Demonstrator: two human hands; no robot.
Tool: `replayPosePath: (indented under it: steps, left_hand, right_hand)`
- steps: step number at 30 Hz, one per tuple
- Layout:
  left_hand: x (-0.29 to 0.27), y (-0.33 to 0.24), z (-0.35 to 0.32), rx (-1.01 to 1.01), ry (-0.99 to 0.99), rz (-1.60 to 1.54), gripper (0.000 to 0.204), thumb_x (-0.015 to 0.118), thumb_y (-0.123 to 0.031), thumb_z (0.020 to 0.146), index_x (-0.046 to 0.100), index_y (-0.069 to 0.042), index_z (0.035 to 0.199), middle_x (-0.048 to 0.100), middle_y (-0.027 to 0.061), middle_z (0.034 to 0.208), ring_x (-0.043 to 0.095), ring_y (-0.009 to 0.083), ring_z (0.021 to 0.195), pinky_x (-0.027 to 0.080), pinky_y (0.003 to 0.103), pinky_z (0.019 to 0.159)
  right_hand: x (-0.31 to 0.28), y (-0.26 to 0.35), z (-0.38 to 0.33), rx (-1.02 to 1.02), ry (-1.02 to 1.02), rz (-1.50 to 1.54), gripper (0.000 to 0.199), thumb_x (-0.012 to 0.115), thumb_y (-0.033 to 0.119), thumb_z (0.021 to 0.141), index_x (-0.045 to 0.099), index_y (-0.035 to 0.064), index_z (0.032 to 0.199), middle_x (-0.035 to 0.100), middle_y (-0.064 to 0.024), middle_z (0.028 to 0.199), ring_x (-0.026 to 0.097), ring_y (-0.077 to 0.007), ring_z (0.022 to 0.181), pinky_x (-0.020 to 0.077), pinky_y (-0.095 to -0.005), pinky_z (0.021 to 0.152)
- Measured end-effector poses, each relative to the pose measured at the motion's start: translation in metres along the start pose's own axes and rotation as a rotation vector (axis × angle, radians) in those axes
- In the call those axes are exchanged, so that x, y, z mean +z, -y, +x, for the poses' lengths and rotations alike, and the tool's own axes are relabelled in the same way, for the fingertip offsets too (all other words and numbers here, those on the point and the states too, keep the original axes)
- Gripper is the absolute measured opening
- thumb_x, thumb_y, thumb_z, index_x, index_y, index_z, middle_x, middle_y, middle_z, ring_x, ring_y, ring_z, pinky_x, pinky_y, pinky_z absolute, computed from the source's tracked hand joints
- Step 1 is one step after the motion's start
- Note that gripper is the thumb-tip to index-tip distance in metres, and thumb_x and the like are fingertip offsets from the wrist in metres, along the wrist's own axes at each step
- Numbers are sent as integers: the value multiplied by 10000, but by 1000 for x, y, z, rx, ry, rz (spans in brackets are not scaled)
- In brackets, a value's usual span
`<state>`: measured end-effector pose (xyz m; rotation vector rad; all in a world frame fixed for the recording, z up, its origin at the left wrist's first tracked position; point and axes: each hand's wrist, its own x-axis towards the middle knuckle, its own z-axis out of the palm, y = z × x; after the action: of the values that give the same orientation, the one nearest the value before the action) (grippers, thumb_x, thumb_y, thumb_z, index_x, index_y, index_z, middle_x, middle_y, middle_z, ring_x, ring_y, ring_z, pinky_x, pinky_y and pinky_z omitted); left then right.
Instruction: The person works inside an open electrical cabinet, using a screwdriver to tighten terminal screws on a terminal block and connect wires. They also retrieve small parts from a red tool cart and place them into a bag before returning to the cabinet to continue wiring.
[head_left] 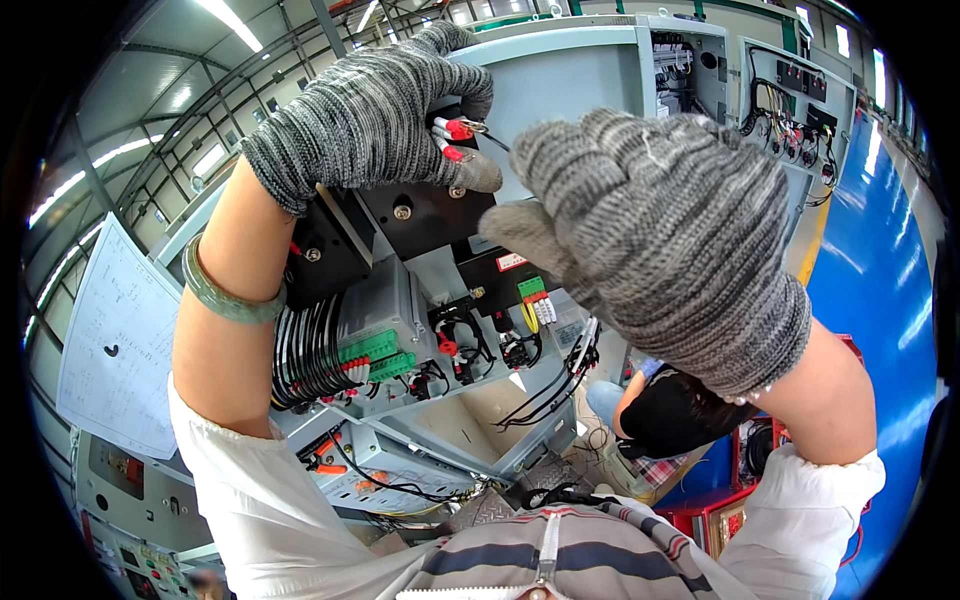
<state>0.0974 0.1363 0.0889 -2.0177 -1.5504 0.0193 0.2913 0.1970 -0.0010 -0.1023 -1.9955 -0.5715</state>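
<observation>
My left hand [370, 110], in a grey striped knit glove, is closed at the upper part of an open cabinet. Between its thumb and fingers are wire ends with red sleeves [458, 129] and a bare metal tip. A thin dark shaft or wire [495, 141] runs from there toward my right hand [660, 230]. That hand, gloved alike, is closed with its back toward me, and its fingers hide what they hold. Below the hands sit black plates with bolts [402, 212]. Lower down are a green terminal block [532, 288] and a grey box [385, 305] with green connectors.
Bundled black wires [315, 350] lie beside my left forearm. A paper sheet with drawings [120, 340] hangs at the left. A person with dark hair [680, 415] crouches below my right arm, near red bins [715, 520]. Another open wired cabinet [795, 110] stands far right, beside blue floor.
</observation>
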Motion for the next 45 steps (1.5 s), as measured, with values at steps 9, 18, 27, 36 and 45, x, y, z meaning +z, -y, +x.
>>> replayPosePath:
  steps: [9, 18, 27, 36, 45]
  left_hand:
    - [6, 11, -2, 80, -67, 59, 502, 763, -498, 642, 613, -64, 846, 590, 123, 744, 608, 256, 737, 498, 372, 691]
    - [0, 2, 1, 21, 0, 25, 507, 753, -520, 639, 606, -68, 817, 552, 112, 937, 581, 288, 851, 481, 412, 737]
    - [-1, 1, 1, 1, 20, 11, 538, 740, -557, 628, 598, -64, 792, 523, 105, 976, 568, 297, 902, 471, 429, 772]
    - [-1, -2, -2, 7, -43, 58, 547, 730, -572, 630, 600, -69, 803, 529, 102, 985, 571, 299, 902, 477, 420, 789]
    - [2, 4, 1, -45, 53, -41, 550, 733, -564, 629, 597, -64, 812, 525, 109, 1018, 571, 301, 899, 476, 424, 772]
  right_hand:
    - [7, -12, -19, 63, -96, 109, 215, 697, 136, 724, 612, 66, 908, 568, -100, 779, 580, -258, 688, 474, -362, 613]
    - [8, -12, -21, -5, -166, 109, 232, 711, 91, 697, 623, 62, 910, 554, -93, 748, 558, -258, 641, 457, -360, 564]
    - [5, -9, -19, -17, -175, 116, 235, 706, 91, 696, 624, 57, 914, 538, -91, 734, 546, -262, 633, 446, -357, 553]
    - [3, -8, -11, -116, -290, 181, 224, 698, 87, 708, 628, 66, 919, 520, -78, 705, 530, -239, 605, 432, -354, 531]
    - [8, -10, -18, -21, -185, 101, 224, 694, 104, 711, 626, 71, 922, 520, -80, 717, 530, -244, 606, 433, -353, 531]
